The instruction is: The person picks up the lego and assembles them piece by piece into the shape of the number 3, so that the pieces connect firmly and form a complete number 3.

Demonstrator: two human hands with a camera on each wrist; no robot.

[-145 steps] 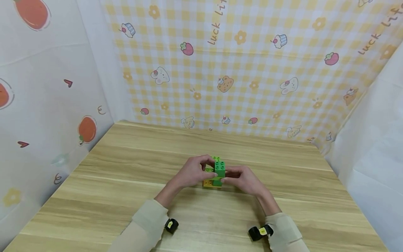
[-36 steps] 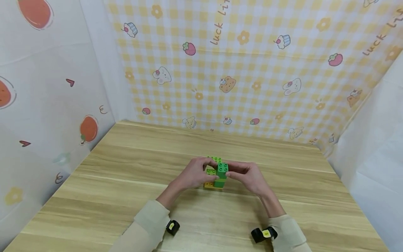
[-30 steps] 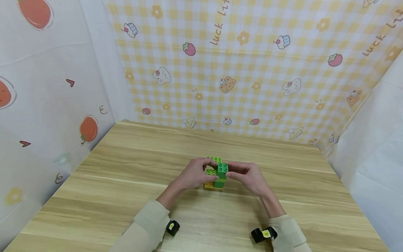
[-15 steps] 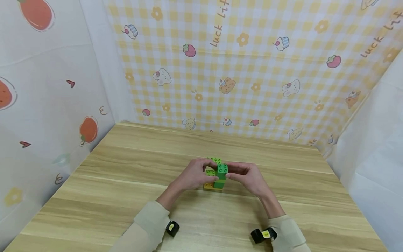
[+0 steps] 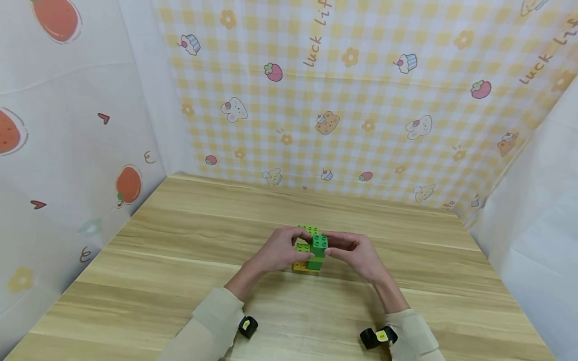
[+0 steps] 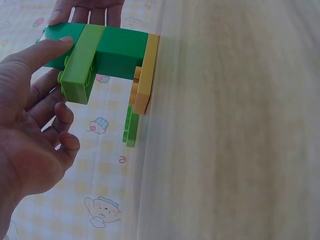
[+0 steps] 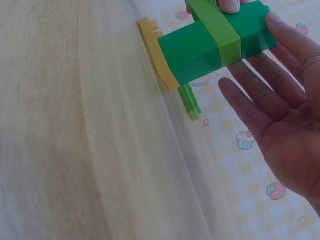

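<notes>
A small tower of toy building blocks stands on the wooden table. An orange plate (image 6: pixel 145 82) forms its base, under a dark green block (image 6: pixel 121 52). A light green plate (image 6: pixel 85 65) lies above that and juts out to the left. On top is another dark green block (image 5: pixel 320 242), studs up. My left hand (image 5: pixel 279 249) pinches this top block, thumb on its near side. From the right, my right hand (image 5: pixel 359 253) holds the same block between thumb and fingers, the lower fingers extended in the right wrist view.
Another light green piece (image 7: pixel 190 101) sits low behind the orange base. The wooden table (image 5: pixel 289 311) meets a yellow checked cloth (image 5: pixel 289 100) at the back, with white cloth (image 5: pixel 86 125) at the left. Black wrist cameras hang at both cuffs.
Since the oldest frame, my right hand has risen from beside the tower's lower part to the top block. My left hand keeps its pinch. Over the last second, both hands look almost still.
</notes>
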